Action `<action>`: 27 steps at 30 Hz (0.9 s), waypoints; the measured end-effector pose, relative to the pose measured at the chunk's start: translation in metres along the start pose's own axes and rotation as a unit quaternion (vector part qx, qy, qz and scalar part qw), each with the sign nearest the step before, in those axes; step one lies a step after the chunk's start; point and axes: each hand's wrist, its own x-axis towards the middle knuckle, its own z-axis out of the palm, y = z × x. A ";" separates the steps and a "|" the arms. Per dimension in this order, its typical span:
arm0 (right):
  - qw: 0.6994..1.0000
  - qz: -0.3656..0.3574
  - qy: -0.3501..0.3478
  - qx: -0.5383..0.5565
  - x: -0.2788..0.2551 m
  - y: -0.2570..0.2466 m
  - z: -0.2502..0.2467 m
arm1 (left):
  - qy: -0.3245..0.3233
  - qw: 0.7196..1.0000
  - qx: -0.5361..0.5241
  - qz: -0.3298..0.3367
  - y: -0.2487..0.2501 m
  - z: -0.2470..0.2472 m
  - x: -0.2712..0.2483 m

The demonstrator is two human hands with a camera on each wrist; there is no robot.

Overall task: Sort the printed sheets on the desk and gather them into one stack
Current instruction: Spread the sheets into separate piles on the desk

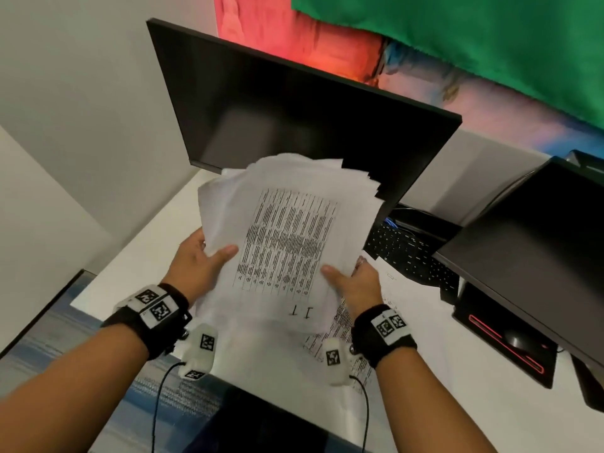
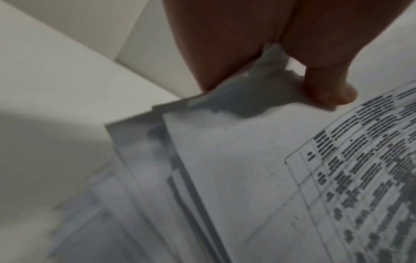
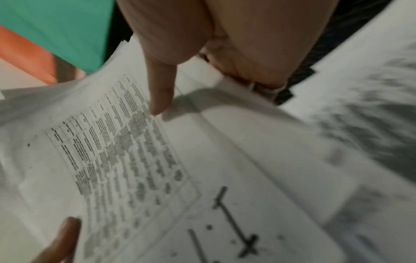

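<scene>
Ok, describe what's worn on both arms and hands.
No sleeves. The left hand and right hand each have a black wristband with white tags printed with black square codes. A rounded white pod, also tagged, sits by each wrist, trailing a thin black cable.

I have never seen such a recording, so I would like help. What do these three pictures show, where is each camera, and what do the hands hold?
There is no machine: a person works with two bare hands. The wide picture comes from a camera on the head, looking down. The other two come from cameras on the wrists, looking along each hand, so they are close and blurred. The left hand and the right hand together hold a loose stack of printed papers above a white desk, thumbs on top; the top sheet shows a table. More printed sheets lie on the desk underneath. Behind stand a dark monitor, a black keyboard and a second monitor at the right.
</scene>
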 end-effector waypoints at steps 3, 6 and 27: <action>0.995 -0.087 0.032 0.046 0.000 -0.028 0.000 | 0.007 0.998 0.013 0.057 0.027 -0.006 0.002; 0.989 -0.126 0.036 0.074 0.001 -0.031 0.004 | -0.001 0.996 0.079 0.043 0.033 -0.004 -0.004; 0.980 0.014 0.085 -0.180 0.016 0.039 -0.004 | -0.036 0.984 0.163 0.065 0.007 0.021 0.002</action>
